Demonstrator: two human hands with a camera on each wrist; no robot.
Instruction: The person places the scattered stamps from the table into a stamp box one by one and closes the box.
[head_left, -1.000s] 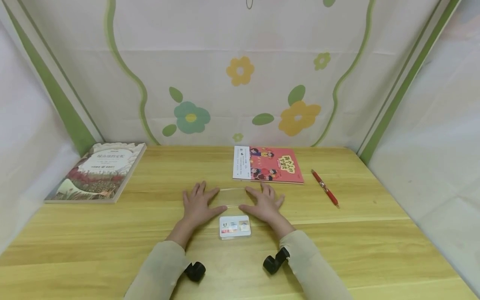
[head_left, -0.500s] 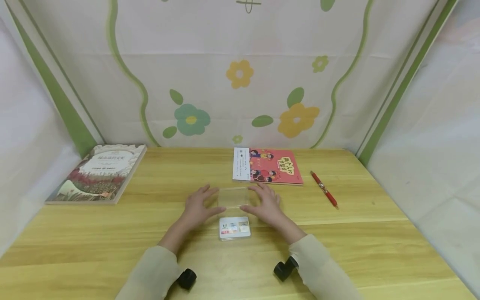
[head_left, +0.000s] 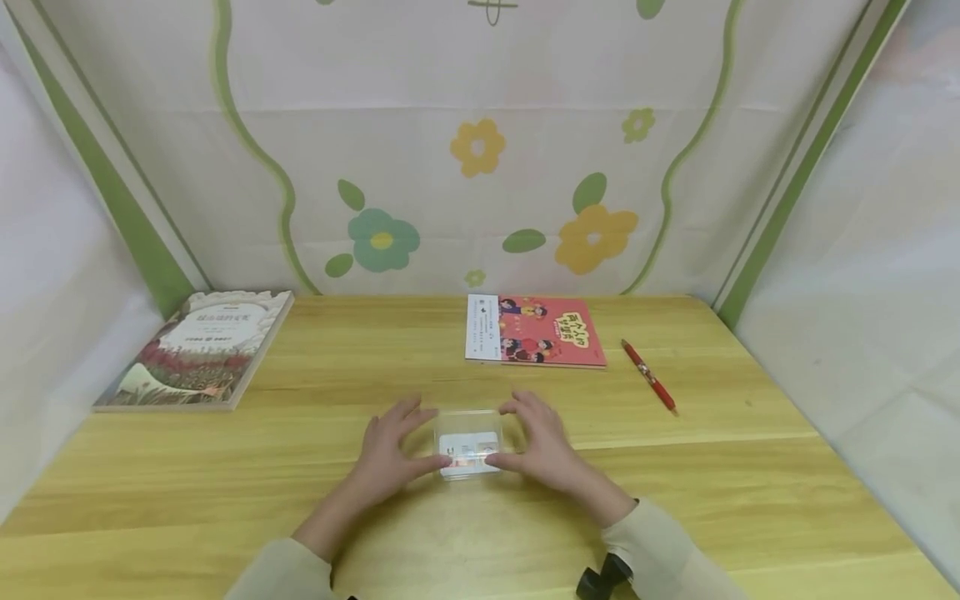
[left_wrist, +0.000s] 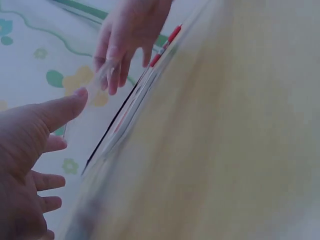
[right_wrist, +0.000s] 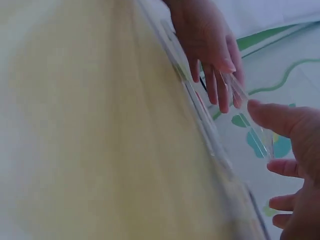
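Note:
A clear, rectangular plastic lid (head_left: 468,419) is pinched at its two sides between my hands. My left hand (head_left: 390,450) holds the left end between thumb and fingers, and my right hand (head_left: 547,446) grips the right end likewise. Beneath the lid in the head view lies a white printed card pack in a clear case (head_left: 467,468), seen through the plastic. The right wrist view shows the lid (right_wrist: 257,126) raised above the table, tilted, with the thumb on its near edge. In the left wrist view the left thumb (left_wrist: 75,102) touches its other end.
Behind the hands lies a pink and white book (head_left: 551,333), with a red pen (head_left: 648,377) to its right. A thicker illustrated book (head_left: 198,350) rests at the back left of the wooden table (head_left: 720,500). A flowered curtain (head_left: 427,183) closes off the back.
Both hands first touched the lid's sides behind the card pack. They have lifted it and brought it toward me, so it now overlaps the card pack.

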